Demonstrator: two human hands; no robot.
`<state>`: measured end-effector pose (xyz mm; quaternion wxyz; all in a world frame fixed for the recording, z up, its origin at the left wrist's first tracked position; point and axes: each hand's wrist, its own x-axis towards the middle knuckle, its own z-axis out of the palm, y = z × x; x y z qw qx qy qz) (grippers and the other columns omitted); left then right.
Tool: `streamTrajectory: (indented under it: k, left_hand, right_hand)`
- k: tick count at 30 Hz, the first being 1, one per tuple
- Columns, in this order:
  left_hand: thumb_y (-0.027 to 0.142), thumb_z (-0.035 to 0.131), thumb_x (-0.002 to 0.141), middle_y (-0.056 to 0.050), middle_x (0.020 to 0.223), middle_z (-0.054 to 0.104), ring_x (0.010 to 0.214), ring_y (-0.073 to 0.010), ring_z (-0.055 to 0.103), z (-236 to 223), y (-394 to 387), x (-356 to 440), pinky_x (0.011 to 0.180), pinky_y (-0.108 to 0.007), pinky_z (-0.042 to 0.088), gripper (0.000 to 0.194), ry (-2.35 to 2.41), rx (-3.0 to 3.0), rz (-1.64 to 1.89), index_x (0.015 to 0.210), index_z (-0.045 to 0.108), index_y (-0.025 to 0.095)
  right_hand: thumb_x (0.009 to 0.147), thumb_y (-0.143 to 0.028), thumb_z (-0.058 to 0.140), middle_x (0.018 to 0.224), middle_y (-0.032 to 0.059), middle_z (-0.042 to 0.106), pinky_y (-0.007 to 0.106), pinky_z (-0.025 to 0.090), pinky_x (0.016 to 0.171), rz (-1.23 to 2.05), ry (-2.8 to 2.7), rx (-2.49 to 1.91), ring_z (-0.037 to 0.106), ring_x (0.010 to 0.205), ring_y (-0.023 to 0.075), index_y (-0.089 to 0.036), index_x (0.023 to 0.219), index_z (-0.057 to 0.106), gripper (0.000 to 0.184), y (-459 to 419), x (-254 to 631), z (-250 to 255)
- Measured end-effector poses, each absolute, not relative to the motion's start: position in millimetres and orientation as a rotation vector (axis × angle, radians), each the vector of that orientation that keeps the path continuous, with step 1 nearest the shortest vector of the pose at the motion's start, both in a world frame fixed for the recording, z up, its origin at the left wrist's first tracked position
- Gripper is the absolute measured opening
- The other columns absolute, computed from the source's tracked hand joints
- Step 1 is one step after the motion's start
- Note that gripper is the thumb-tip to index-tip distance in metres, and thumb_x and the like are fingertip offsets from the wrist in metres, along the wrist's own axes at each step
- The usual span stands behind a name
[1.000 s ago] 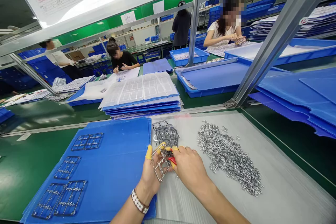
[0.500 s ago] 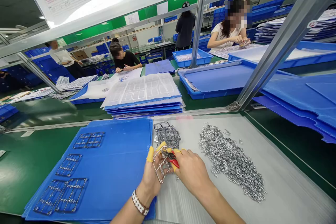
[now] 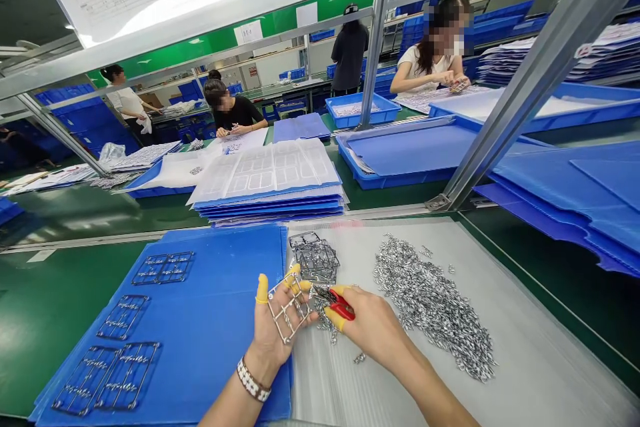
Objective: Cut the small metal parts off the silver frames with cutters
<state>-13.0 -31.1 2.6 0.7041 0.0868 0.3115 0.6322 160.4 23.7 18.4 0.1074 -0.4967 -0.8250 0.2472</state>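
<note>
Metallic sprue frame (image 3: 290, 307) lies tilted across the spread fingers of our left hand (image 3: 270, 323), which holds it palm up with the thumb standing clear; the fingers behind its bars are partly hidden. Our right hand (image 3: 373, 320) is closed around red-handled nippers (image 3: 343, 307), and we cannot make out their tips against the glinting metal beside them. Yellow finger cots cover the thumb and some fingertips.

Just beyond our hands sits a jumbled pile of frames (image 3: 315, 257), too tangled to count. Right of our right hand spreads a heap of small metal parts (image 3: 435, 307) on a translucent sheet (image 3: 345, 390); more parts lie under our hands, partly covered. Left of our left hand, dark-looking frames (image 3: 123, 317) lie flat on a blue sheet (image 3: 215, 320), whose near edge is cut off.

Farther ahead across the desk (image 3: 30, 307), a long blue tray (image 3: 395, 178) holds a blue sheet over pale ones. Behind it, a smaller blue tray (image 3: 363, 119) holds pieces too small to identify. Ahead and left, another tray (image 3: 160, 191) carries white sheeting with a little metal heap, partly hidden by a stack of sheets (image 3: 270, 180).
</note>
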Motion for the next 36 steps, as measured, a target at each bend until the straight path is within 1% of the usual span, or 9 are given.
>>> streamTrajectory:
  k: [5, 7, 11, 14, 21, 26, 30, 33, 36]
  left_hand:
    - [0.076, 0.038, 0.08, -0.011, 0.094, 0.063, 0.077, -0.0191, 0.056, 8, -32, -17, 0.067, -0.033, 0.049, 0.082, 0.612, 0.172, 1.368, 0.128, 0.057, 0.012]
    - [0.071, 0.048, 0.079, -0.008, 0.081, 0.06, 0.067, -0.0143, 0.052, 5, -32, -16, 0.057, -0.026, 0.043, 0.073, 0.661, 0.204, 1.303, 0.117, 0.064, 0.01]
    - [0.04, 0.074, 0.072, 0.003, 0.059, 0.044, 0.049, -0.0044, 0.033, -6, -29, -10, 0.045, -0.018, 0.022, 0.036, 0.947, 0.376, 1.244, 0.094, 0.072, 0.011]
    - [0.037, 0.077, 0.07, 0.003, 0.061, 0.048, 0.049, -0.0038, 0.029, -8, -28, -7, 0.045, -0.02, 0.018, 0.035, 1.102, 0.527, 1.237, 0.097, 0.072, 0.014]
    - [0.037, 0.076, 0.07, -0.003, 0.069, 0.063, 0.054, -0.0083, 0.039, 7, -28, -13, 0.051, -0.022, 0.026, 0.025, 1.244, 0.838, 1.137, 0.075, 0.073, 0.013]
    - [0.037, 0.075, 0.068, -0.003, 0.071, 0.063, 0.058, -0.0101, 0.046, -3, -28, -15, 0.052, -0.021, 0.032, 0.026, 1.322, 0.978, 1.08, 0.081, 0.072, 0.014]
    - [0.032, 0.071, 0.072, -0.005, 0.079, 0.066, 0.069, -0.0142, 0.054, -13, -28, -17, 0.064, -0.025, 0.041, 0.02, 1.37, 1.169, 1.135, 0.081, 0.072, 0.014]
    - [0.027, 0.068, 0.074, -0.006, 0.082, 0.066, 0.073, -0.015, 0.054, -14, -28, -18, 0.067, -0.025, 0.04, 0.012, 1.43, 1.25, 1.168, 0.078, 0.072, 0.015]
    - [0.025, 0.063, 0.079, -0.006, 0.082, 0.065, 0.071, -0.0145, 0.053, -12, -29, -18, 0.063, -0.024, 0.039, 0.012, 1.527, 1.423, 1.152, 0.078, 0.072, 0.017]
  right_hand:
    - [0.081, -0.028, 0.053, 0.089, 0.0005, 0.071, 0.026, 0.044, 0.069, 0.804, -2.401, -1.41, 0.066, 0.081, 0.0182, -0.025, 0.1, 0.067, 0.024, 23, 165, 20]
    - [0.081, -0.029, 0.053, 0.089, 0.0005, 0.071, 0.026, 0.044, 0.067, 0.833, -2.393, -1.397, 0.065, 0.08, 0.0181, -0.025, 0.1, 0.067, 0.024, 22, 166, 21]
    - [0.081, -0.029, 0.053, 0.091, 0.0014, 0.071, 0.027, 0.045, 0.069, 0.86, -2.367, -1.372, 0.065, 0.081, 0.0183, -0.024, 0.104, 0.067, 0.027, 20, 167, 17]
    - [0.082, -0.028, 0.052, 0.092, 0.0019, 0.07, 0.028, 0.046, 0.073, 0.834, -2.392, -1.334, 0.065, 0.082, 0.0186, -0.023, 0.103, 0.066, 0.025, 18, 168, 13]
    - [0.083, -0.027, 0.056, 0.096, 0.0038, 0.07, 0.031, 0.047, 0.08, 0.65, -2.464, -1.235, 0.064, 0.091, 0.0199, -0.022, 0.107, 0.065, 0.026, 16, 175, 6]
    - [0.082, -0.028, 0.057, 0.096, 0.0056, 0.069, 0.034, 0.049, 0.08, 0.665, -2.493, -1.226, 0.064, 0.09, 0.0224, -0.021, 0.107, 0.065, 0.027, 14, 175, 4]
    - [0.082, -0.03, 0.057, 0.1, 0.0075, 0.068, 0.037, 0.049, 0.082, 0.694, -2.468, -1.205, 0.063, 0.094, 0.0246, -0.02, 0.11, 0.064, 0.031, 14, 177, 0]
    - [0.082, -0.032, 0.056, 0.102, 0.0076, 0.068, 0.038, 0.048, 0.084, 0.718, -2.382, -1.218, 0.062, 0.096, 0.0248, -0.02, 0.111, 0.063, 0.032, 15, 180, -3]
    - [0.081, -0.031, 0.054, 0.098, 0.0061, 0.068, 0.036, 0.049, 0.083, 0.793, -2.272, -1.246, 0.063, 0.093, 0.023, -0.021, 0.109, 0.063, 0.031, 16, 181, -4]
